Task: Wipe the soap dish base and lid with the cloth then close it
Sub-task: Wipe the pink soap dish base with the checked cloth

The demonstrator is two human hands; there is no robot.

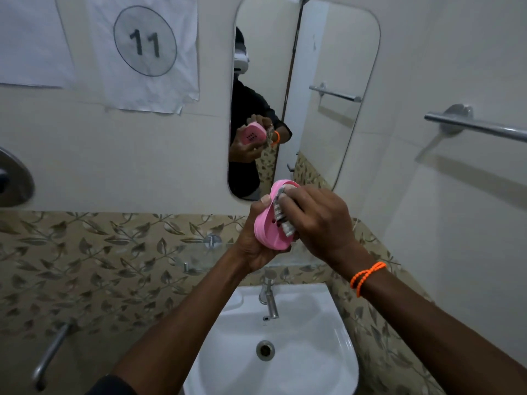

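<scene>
A: How many pink pieces do you count?

B: One in the hands: a pink soap dish part (269,229), held up above the white sink (322,363), at about 12 o'clock from the drain (265,350). Whether it is the base or the lid I cannot say for sure; its hollow side faces the person, and one small hole shows in its floor.

A: And the hands?

B: Two. The left hand (253,243) grips the dish from below and behind, thumb hooked over the rim at about 10 o'clock. The right hand (319,220) has its fingers curled round one bunched cloth (282,220), grey and white, pressed into the hollow of the dish at its 3 o'clock side.

A: Anything on the wrists?

B: One orange bead bracelet (368,276), looped twice, on the right wrist.

A: What else is around?

B: One tap (271,297) at the sink's 12 o'clock. One mirror (328,89) above, showing the dish's underside with a cluster of small holes. Two sheets of paper (148,52) on the wall at 10 o'clock, one with the number 11 in a circle. One towel rail (479,128) at 2 o'clock on the side wall, seen once more in the mirror. A band of leaf-patterned tiles (114,252) runs behind the sink.
</scene>
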